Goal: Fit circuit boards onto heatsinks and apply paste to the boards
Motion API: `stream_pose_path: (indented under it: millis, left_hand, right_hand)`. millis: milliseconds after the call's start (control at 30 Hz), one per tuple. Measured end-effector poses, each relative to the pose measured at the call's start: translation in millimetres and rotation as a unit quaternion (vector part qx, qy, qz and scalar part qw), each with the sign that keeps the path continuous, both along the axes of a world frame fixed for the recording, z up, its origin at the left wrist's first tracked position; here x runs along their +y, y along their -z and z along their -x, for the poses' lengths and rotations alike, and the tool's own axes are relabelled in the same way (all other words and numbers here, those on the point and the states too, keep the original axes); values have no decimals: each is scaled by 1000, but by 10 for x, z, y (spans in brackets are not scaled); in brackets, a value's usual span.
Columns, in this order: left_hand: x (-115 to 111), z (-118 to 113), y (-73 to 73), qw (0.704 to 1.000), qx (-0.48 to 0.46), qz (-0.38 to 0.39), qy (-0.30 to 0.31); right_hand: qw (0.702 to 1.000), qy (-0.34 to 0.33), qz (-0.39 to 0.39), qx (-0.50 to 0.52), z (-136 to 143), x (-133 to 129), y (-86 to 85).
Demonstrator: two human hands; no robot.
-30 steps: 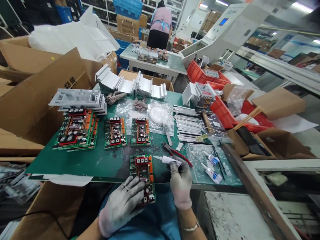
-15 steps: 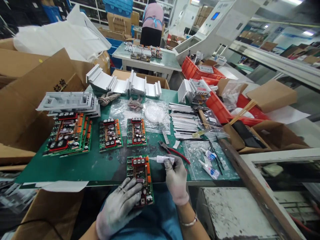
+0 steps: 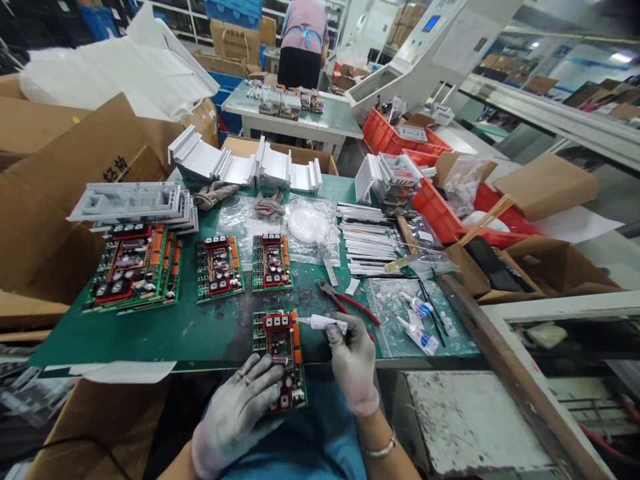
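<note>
A green circuit board (image 3: pixel 277 340) lies at the table's front edge, its near end jutting over my lap. My gloved left hand (image 3: pixel 245 403) holds its lower left side, fingers stretched across the top and the thumb mostly hidden. Pinched in my gloved right hand (image 3: pixel 354 363) is a small white glue tube (image 3: pixel 325 323), nearly level. Its thin nozzle points left at the board's upper right corner, beside an orange connector; whether it touches is too small to tell. Red-handled cutting pliers (image 3: pixel 350 303) rest just behind my right hand.
Two more boards (image 3: pixel 220 267) lie behind, with stacked boards (image 3: pixel 133 267) and grey housings (image 3: pixel 135 203) at left. White strips (image 3: pixel 370 240), a hammer (image 3: pixel 406 233) and two glue tubes (image 3: pixel 419 337) lie at right. Metal profiles (image 3: pixel 245 163) line the back. A person (image 3: pixel 303 40) stands beyond.
The view has shifted slightly. Both hands keep their places, and the tube still points at the board's upper right corner, lying a little flatter.
</note>
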State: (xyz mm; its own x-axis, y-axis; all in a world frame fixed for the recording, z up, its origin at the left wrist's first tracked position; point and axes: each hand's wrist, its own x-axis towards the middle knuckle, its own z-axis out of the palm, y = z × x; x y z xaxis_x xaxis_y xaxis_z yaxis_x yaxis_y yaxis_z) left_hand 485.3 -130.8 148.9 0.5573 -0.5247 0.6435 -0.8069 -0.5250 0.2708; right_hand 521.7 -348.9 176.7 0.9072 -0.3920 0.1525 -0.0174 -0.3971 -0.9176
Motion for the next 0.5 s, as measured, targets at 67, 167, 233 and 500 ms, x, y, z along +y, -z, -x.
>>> stream_pose_path:
  millis: [67,167,233,500]
  left_hand:
    - [-5,-3,-22,1000,1,0,-3]
    - [3,2,-17,1000,8,-9,1]
    - [10,8,-4,1000,11,-9,2]
    - [-18,-1,-30,1000,18,6,2]
  right_hand:
    - [1000,10,3,6,4,-2,2]
    - [1000,24,10,12,20,-13,-4]
    - [999,22,17,16,37,-25,-13]
    - [999,13,38,9,135,-62,20]
